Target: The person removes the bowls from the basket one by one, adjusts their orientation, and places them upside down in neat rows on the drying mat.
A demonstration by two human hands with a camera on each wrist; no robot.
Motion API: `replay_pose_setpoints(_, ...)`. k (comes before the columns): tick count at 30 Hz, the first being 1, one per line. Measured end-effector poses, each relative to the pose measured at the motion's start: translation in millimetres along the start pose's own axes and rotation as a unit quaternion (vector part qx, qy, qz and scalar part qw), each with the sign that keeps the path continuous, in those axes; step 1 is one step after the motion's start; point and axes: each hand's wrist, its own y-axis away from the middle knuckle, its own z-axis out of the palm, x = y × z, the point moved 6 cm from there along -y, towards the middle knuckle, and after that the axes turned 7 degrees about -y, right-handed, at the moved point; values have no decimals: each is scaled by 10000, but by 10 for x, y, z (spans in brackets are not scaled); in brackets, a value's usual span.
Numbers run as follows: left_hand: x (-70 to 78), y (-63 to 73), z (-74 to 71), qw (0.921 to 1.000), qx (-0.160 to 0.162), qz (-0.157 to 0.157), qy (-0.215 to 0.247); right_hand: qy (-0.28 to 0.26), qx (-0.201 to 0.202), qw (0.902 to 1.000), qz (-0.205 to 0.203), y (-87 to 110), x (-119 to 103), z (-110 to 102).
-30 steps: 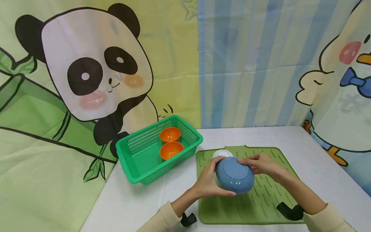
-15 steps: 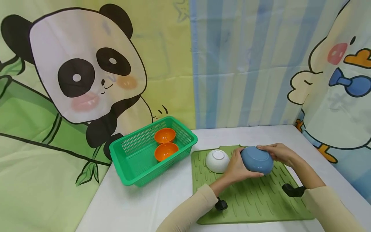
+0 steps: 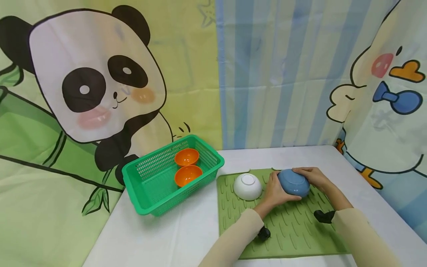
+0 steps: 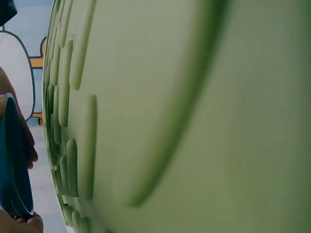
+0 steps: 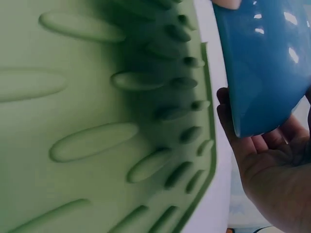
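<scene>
Both hands hold a blue bowl upside down, close over the ribbed green mat. My left hand grips its left side, thumb along the lower front rim. On the far right side my right hand grips it with the fingers up near the base. A white bowl sits upside down on the mat, just left of my left hand. The right wrist view shows the glossy blue bowl above the mat's edge; in the left wrist view only a dark part of the bowl shows.
A green basket with perforated walls stands left of the mat on the white table. Two orange bowls, one behind the other, rest in it. A patterned cloth hangs behind the table.
Both hands carried the blue bowl to the right and away from me, from in front of the white bowl, which now shows fully. The head view has shifted slightly right.
</scene>
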Motion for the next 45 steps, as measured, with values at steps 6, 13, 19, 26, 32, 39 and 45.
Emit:
replay_pose_setpoints(6,-92,-33,86,9993,-176,-152,-302,344,124,9989,-279,-44,79,36)
replay_pose_setpoints(13,-183,-58,161,9980,-360,-254,-463,586,335,9968,-426,-61,100,87)
replay_pose_setpoints(19,-202,-57,154,9959,-459,-387,-677,806,327,9933,-763,-74,103,100)
replay_pose_setpoints(26,-212,-55,152,9955,-473,-393,-718,1135,344,9876,-1030,-65,74,129)
replay_pose_setpoints(32,-214,-71,140,9948,-421,-430,-825,1465,556,9814,-1109,-85,78,136)
replay_pose_setpoints(39,-205,-82,155,9920,-540,-562,-996,1502,690,9807,-1046,-76,72,139)
replay_pose_setpoints(45,-204,-82,151,9903,-633,-612,-1075,1447,815,9809,-1010,-46,56,149)
